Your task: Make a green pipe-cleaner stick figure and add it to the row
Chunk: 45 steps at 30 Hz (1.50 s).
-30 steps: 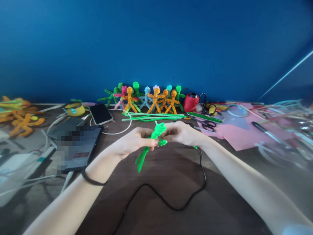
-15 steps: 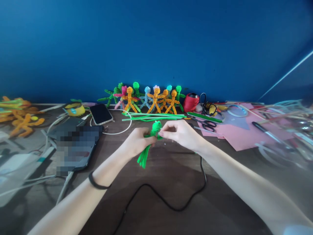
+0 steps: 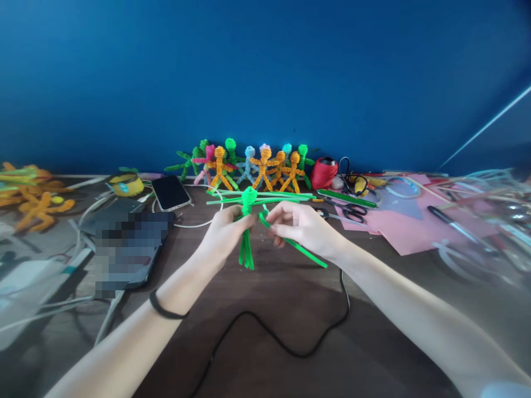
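Note:
My left hand [image 3: 226, 232] pinches a bright green pipe-cleaner figure [image 3: 247, 232] at its neck, holding it upright above the dark wooden table [image 3: 290, 331]; the round head sticks up and two legs hang down. My right hand [image 3: 301, 226] is closed on a green pipe-cleaner strand [image 3: 305, 251] that joins the figure and trails down to the right. A black band circles my left wrist.
A row of finished pipe-cleaner figures [image 3: 257, 166] stands against the blue wall, with loose green pipe cleaners [image 3: 265, 198] before them. Phones [image 3: 171, 192] and cables lie left. A red spool [image 3: 323, 172], scissors [image 3: 352, 211] and pink paper [image 3: 410, 226] lie right. A black cable [image 3: 290, 345] loops near me.
The figure has been turned from tilted to upright and raised a little. My right hand has drawn a long green strand out, down and to the right.

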{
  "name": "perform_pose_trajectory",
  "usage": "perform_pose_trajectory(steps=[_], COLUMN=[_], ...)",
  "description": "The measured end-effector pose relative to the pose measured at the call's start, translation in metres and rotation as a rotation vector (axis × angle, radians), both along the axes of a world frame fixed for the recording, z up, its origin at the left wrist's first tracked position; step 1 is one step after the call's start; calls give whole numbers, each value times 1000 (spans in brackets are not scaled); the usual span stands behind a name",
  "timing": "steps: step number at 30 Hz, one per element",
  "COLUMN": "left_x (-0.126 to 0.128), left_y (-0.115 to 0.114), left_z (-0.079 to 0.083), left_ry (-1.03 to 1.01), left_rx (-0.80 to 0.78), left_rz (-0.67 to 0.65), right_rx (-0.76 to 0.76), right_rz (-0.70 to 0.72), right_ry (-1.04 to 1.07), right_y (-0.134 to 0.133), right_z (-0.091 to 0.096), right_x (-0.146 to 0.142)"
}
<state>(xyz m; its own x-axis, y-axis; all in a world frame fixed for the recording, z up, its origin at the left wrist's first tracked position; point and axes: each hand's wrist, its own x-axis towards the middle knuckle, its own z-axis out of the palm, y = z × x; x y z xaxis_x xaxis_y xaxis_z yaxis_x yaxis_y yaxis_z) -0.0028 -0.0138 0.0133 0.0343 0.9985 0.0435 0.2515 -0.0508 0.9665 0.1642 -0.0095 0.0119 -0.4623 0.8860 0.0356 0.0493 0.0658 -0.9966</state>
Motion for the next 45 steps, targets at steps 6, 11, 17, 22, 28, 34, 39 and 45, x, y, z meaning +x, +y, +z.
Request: perform_pose_trajectory(steps=[6,11,17,22,28,34,39,45], left_x=[1,-1,-5,-6,-6,-6,-4,0], left_y=[-4,-6,-6,-7,-5,-2,-3,-4], left_z=[6,13,19,21,15,12,9,7], left_ry=[-96,-57,36,77,252,360,363,271], left_rx=[-14,-28,-44,-87,-98,-52,-58,37], left_rz=[-112,-201,-266,-428,-443,-353,-254,-152], right_rx=[-54,-77,10,169,203,149,426,383], right_rz=[25,48,34,9,37,1,-89,-70], right_ry=[-31,-24,-136,-237,-263,-277,-329,-291], right_y=[0,3,7,10,7,5,-1,-7], right_z=[-3,-3,1,-1,2,5,3,5], right_x=[0,1,5,10,11,9,5,0])
